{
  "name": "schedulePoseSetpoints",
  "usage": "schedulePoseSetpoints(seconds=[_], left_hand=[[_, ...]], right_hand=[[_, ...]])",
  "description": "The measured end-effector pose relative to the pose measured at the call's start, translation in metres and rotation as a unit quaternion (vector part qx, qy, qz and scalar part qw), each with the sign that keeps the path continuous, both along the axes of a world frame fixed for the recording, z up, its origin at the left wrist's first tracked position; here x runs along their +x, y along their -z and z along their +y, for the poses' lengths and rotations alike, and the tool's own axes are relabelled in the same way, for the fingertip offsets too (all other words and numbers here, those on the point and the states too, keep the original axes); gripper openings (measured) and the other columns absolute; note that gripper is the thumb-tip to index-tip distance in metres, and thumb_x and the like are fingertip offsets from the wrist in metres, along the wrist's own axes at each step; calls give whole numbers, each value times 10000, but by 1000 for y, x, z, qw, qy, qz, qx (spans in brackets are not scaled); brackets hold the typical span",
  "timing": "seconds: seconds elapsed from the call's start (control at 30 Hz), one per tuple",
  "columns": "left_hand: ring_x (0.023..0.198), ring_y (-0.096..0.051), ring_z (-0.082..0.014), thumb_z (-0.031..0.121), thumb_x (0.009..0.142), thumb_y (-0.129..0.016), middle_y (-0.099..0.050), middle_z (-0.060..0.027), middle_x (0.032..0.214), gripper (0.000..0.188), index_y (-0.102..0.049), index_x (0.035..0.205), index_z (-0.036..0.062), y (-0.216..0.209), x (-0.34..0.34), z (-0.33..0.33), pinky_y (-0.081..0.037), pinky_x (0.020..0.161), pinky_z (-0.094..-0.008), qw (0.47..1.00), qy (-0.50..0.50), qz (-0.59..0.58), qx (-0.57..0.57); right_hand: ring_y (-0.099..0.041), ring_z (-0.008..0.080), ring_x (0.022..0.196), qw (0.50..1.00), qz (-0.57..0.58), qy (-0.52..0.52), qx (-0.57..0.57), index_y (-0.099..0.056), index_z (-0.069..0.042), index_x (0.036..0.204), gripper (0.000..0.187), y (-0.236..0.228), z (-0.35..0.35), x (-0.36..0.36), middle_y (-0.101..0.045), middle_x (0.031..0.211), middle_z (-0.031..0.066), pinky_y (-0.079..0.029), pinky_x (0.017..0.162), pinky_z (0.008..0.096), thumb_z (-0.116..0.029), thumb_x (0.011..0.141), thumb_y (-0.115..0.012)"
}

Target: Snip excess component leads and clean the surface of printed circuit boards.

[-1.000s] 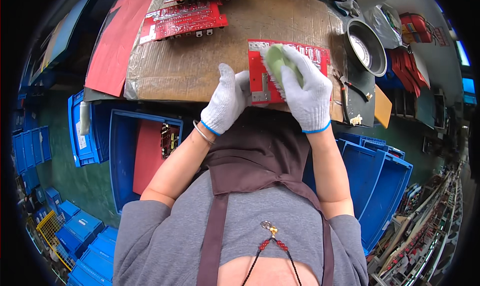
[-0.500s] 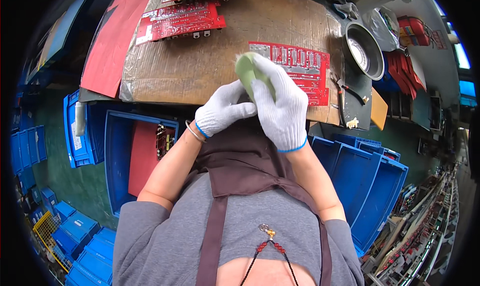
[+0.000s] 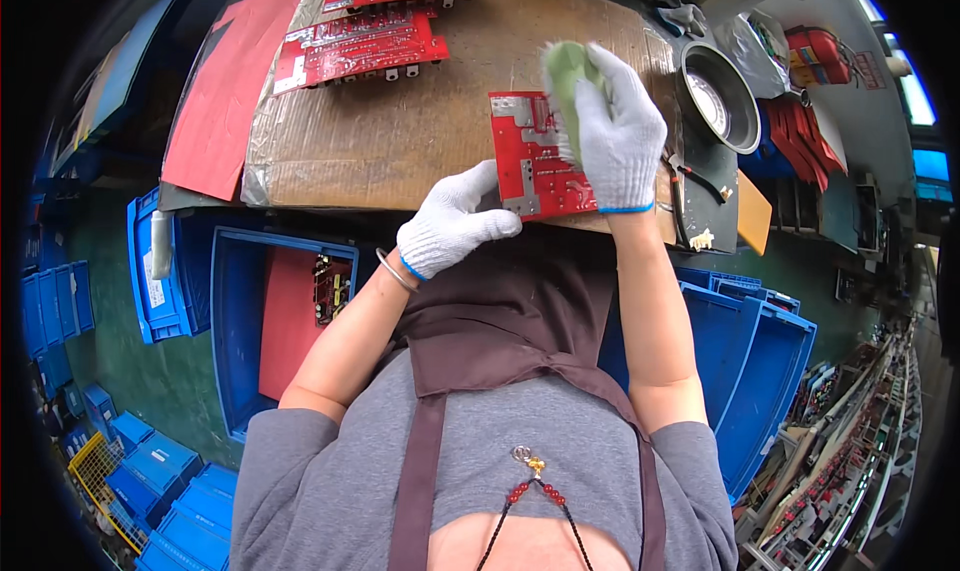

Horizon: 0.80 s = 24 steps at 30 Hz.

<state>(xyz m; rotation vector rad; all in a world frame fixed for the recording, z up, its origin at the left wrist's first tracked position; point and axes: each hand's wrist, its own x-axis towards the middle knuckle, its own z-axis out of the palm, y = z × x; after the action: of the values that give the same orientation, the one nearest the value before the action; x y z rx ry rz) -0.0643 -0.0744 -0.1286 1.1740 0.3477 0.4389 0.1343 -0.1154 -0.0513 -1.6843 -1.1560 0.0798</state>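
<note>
My right hand [image 3: 622, 136], in a white knitted glove, is closed around a green brush [image 3: 568, 81] with pale bristles. The bristles are over a red circuit board [image 3: 515, 166] with silvery solder patches, near the front edge of the cardboard-covered table [image 3: 370, 161]. Much of the board's right side is hidden by the brush and that hand. At the board's lower left edge, my left hand [image 3: 450, 221], gloved the same way, grips it between thumb and fingers.
More red circuit boards [image 3: 365, 49] overlap at the back left, beside a red sheet [image 3: 225, 101]. On the right are a metal bowl [image 3: 718, 96] and red-handled pliers [image 3: 680, 196]. Below the table's edge stand blue bins [image 3: 232, 321] [image 3: 735, 371].
My right hand has carried the brush right and away from me, over the board. The left hand has shifted slightly right onto the board's edge, and the board's left part now shows.
</note>
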Motion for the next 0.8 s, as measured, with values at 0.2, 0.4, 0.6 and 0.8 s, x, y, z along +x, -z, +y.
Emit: schedulePoseSetpoints(seconds=[0.2, 0.4, 0.6, 0.8], left_hand=[[1201, -597, -165, 172, 885, -825, -626, -89, 1383, 731, -480, 1500, -22, -1, -7, 8, -487, 1065, -360, 982, 15, 65, 178], [1163, -608, -146, 154, 872, -802, -663, -64, 1312, 658, -546, 1454, -18, -18, -4, 5, -532, 975, -320, 999, 37, 29, -14], [626, -713, -231, 576, 1087, -390, -741, -161, 816, 720, -705, 1011, -67, -48, 8, 40, -590, 575, -317, 959, -73, 274, 25], [512, -611, -118, 474, 1072, -535, -675, -27, 735, 476, -698, 987, 35, -38, 37, 58, -466, 437, -229, 973, -54, 210, 84]], right_hand=[[-710, 176, 1064, 989, -20, -145, -24, -677, 10, 1312, 342, -4, -33, -59, -749, 1175, 143, -551, 948, 304, -30, 973, -657], [-756, 272, 1044, 998, -51, 24, -13, -692, -12, 1257, 315, 17, -45, 15, -760, 1137, 188, -575, 918, 347, -33, 943, -677], [-658, 190, 1211, 999, 7, 19, -35, -674, 9, 1330, 372, 19, -79, -5, -726, 1261, 130, -489, 1073, 337, -12, 959, -677], [-675, 191, 1188, 998, 10, -8, -58, -677, 11, 1312, 354, 9, -83, -10, -728, 1262, 133, -495, 1065, 337, -4, 959, -668]])
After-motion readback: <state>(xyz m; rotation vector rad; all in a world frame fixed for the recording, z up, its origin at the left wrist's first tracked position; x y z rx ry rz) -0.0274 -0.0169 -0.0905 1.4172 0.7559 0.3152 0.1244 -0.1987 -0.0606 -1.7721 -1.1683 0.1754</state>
